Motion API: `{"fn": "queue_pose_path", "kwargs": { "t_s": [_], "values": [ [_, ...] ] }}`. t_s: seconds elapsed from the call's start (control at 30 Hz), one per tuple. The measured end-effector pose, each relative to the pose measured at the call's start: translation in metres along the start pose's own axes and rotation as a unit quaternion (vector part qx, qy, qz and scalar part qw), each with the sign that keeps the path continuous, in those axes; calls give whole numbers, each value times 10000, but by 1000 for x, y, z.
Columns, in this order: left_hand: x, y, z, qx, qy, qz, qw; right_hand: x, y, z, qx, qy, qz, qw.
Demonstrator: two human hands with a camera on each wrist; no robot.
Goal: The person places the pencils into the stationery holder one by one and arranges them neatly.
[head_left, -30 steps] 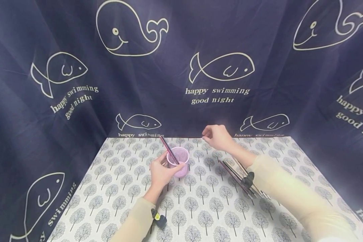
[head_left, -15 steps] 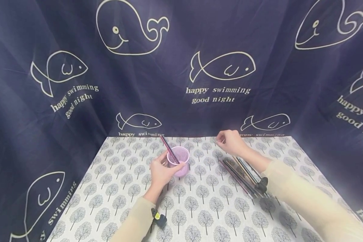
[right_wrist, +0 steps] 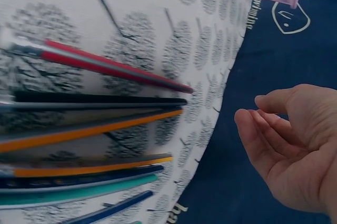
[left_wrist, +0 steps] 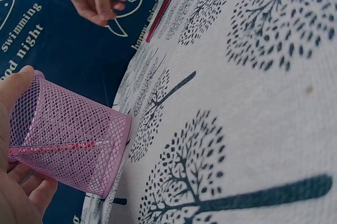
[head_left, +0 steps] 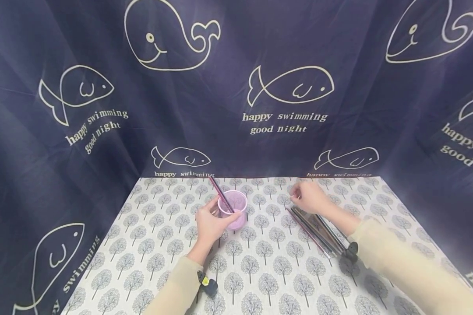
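Note:
My left hand [head_left: 212, 224] grips a pink mesh pen holder [head_left: 236, 223] that stands on the cloth, thumb on the near side and fingers round the other. Slim pen-like sticks [head_left: 218, 188], one red and one dark, lean inside it and poke out past the rim. My right hand [head_left: 310, 199] hovers above the far ends of a loose bundle of similar sticks [head_left: 313, 232]. Its fingers are loosely bent and hold nothing. In the right wrist view the bundle shows a red stick [right_wrist: 105, 61], an orange stick [right_wrist: 95, 129] and a teal stick [right_wrist: 89, 190], blurred at their near ends.
A white cloth [head_left: 173, 262] printed with grey trees covers the table. Behind it and at both sides hangs a dark blue curtain [head_left: 228, 105] with fish and whale outlines. Each wrist wears a small black camera [head_left: 209, 285].
My right hand has moved right, down and nearer, away from the pen holder and towards the bundle. My left hand and the pen holder have stayed in place.

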State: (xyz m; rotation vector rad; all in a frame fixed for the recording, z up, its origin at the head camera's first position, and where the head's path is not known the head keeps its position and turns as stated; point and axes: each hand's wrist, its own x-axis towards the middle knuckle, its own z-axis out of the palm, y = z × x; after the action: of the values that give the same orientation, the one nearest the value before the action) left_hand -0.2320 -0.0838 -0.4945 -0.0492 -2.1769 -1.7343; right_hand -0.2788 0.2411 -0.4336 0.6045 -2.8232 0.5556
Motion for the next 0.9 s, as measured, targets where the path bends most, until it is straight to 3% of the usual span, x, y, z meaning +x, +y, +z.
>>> {"fn": "queue_pose_path", "kwargs": {
  "t_s": [0.13, 0.47, 0.9],
  "values": [
    [0, 0, 0, -40, 7, -26, 10000, -10, 4, 7, -201, -224, 35, 9995],
    [-1, 2, 0, -24, 58, 51, 10000, -31, 10, 18, 48, -476, -61, 9988],
    [0, -1, 2, -48, 64, 115, 9999, -36, 6, 23, -161, -980, 167, 9949]
  ]
}}
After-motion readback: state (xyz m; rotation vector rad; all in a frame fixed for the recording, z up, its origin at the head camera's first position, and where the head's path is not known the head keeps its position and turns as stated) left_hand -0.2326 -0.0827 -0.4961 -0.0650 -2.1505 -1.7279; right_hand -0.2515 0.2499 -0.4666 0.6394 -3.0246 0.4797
